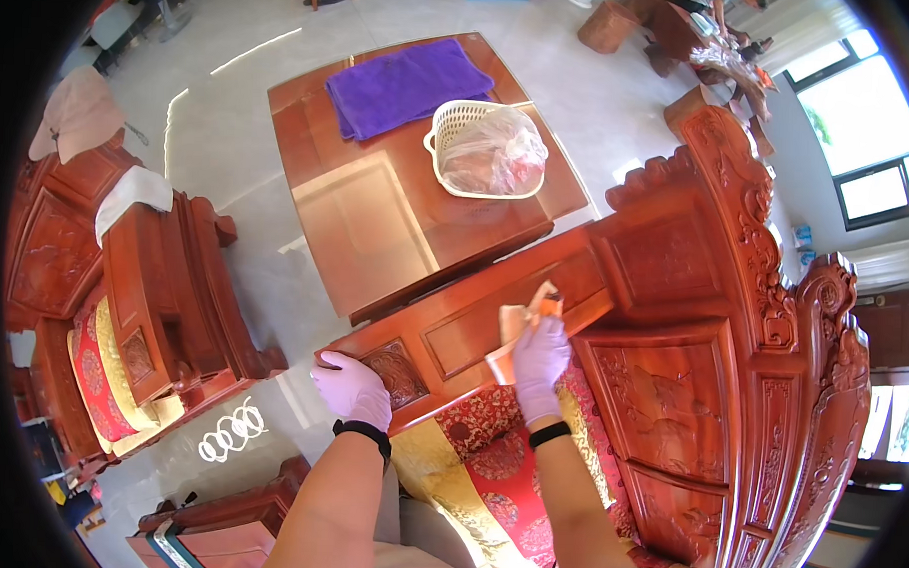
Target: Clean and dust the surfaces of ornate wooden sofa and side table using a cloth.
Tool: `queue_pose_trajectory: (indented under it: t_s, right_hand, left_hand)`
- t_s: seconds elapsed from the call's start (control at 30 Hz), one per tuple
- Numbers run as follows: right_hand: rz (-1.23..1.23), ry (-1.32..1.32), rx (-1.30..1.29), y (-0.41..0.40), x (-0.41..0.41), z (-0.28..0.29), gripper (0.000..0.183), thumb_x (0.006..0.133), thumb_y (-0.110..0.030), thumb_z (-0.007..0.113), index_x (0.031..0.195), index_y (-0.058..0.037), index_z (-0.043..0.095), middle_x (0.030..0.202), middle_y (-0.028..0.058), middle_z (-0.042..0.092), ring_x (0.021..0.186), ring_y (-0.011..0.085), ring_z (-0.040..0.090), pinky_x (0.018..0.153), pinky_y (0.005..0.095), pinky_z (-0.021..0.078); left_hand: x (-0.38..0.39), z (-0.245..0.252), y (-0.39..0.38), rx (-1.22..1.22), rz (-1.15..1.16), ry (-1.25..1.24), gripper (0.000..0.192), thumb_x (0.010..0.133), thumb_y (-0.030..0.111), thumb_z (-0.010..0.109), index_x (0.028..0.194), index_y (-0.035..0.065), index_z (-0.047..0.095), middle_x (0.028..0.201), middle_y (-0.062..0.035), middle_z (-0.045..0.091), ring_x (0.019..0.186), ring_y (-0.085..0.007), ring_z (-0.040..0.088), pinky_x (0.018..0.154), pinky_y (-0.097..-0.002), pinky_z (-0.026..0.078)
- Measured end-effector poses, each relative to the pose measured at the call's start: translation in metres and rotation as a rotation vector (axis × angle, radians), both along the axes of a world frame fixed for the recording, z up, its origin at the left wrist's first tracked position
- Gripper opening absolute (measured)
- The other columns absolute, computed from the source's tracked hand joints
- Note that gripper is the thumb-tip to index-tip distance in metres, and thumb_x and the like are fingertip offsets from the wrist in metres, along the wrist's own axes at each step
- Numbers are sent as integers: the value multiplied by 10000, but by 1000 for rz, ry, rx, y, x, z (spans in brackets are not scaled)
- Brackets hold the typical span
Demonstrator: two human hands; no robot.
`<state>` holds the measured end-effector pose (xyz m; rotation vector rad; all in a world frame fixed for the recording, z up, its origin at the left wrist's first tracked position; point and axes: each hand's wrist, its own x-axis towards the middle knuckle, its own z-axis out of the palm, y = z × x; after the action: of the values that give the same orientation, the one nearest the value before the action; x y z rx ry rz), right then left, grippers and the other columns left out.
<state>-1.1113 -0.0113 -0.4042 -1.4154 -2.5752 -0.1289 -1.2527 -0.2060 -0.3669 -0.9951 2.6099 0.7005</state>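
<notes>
My left hand point(353, 389), in a thin pale purple glove, curls over the front end of a carved reddish wooden armrest point(464, 337). The armrest belongs to a large wooden sofa with a carved back point(668, 397). My right hand point(542, 362), gloved the same way, grips a folded orange-and-white cloth point(506, 350) above the armrest's far half. The cloth is slightly blurred, and a bright orange part shows at my fingertips. Whether the cloth touches the wood is hard to tell. Below the armrest lies a red and gold patterned seat cushion point(504, 466).
Beyond the armrest stands a low wooden table point(359, 228) with a folded purple towel point(409, 83) and a white plastic basket point(449, 118) holding a clear plastic bag point(496, 154). A wooden armchair point(135, 295) at left bears a cap point(81, 113) and a white cloth point(134, 198). A person point(716, 4) is at upper right.
</notes>
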Motion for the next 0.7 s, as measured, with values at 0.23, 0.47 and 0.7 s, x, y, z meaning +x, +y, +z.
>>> queue_pose_trajectory:
  t_s: [0.23,0.47,0.7]
  right_hand:
    - [217,144,-312,-124,-8,9,208,774,-188,550,915,-41,507,1040,153,506,818,336,536,694,440,447]
    - [149,568,-690,-158,-1,14,247,835,-182,530,1027,-26,515,1050,151,540,874,312,558,742,378,459]
    - [-4,1178,-1641,-90,2,54,399,882,-147,492,1252,-18,416,1150,57,509,1024,121,468,865,264,399]
  left_hand:
    - [1,-13,-2,21,32,109,469,917,391,308,1122,17,502,1070,-193,571,968,-345,557,830,-421,447]
    - [0,1,2,23,37,95,470,913,390,312,1114,10,504,1074,-201,570,963,-349,561,820,-427,452]
    - [0,-20,-7,-33,18,136,463,908,390,324,1082,10,523,1031,-202,586,944,-349,567,807,-430,454]
